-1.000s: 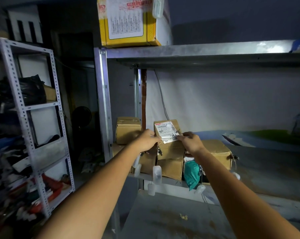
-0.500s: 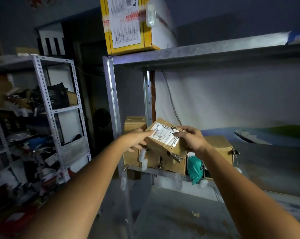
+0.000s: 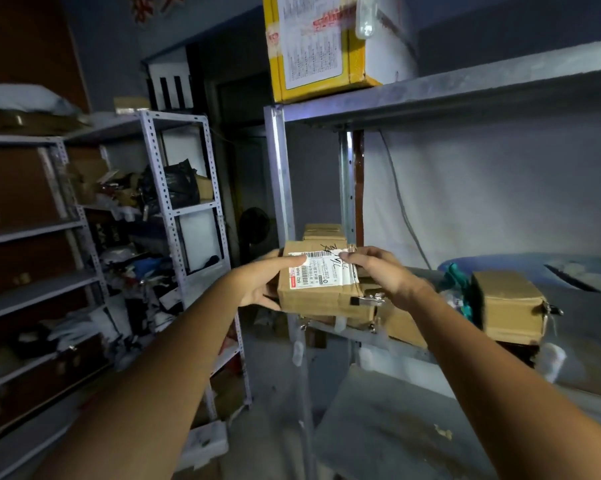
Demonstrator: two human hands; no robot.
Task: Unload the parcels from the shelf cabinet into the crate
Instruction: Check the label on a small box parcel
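Cardboard everywhere here, lol. The one that matters is a small brown cardboard parcel (image 3: 309, 303), held in the air just in front of the left corner post of the grey metal shelf cabinet (image 3: 278, 188), clear of the shelf board. The left hand (image 3: 262, 282) pinches its left end, fingers laid over the top and thumb underneath. The right hand (image 3: 378, 271) grips the top right edge with curled fingers. So both hands are clamped on the same box.

Progress-wise I'd say there's plenty left. This parcel is off the shelf but not in the crate, and the crate isn't in shot, so I can't tell what's already in it. Left on the middle shelf:
- a taped brown box (image 3: 323, 230) right behind the held one
- a second brown box (image 3: 399, 327) low and to the right of it
- a squat brown carton (image 3: 506, 306) further right, just beyond something teal (image 3: 460, 282)

A big yellow-and-white carton (image 3: 326, 50) sits on the top shelf. No idea if that counts.

Writing: the white shipping label (image 3: 321, 271) on the held parcel has barcodes and what looks like "642 H468". There's a black marker scrawl I can't read, and the red strip is too small to make out. The sheet on the yellow carton is dense print, unreadable.
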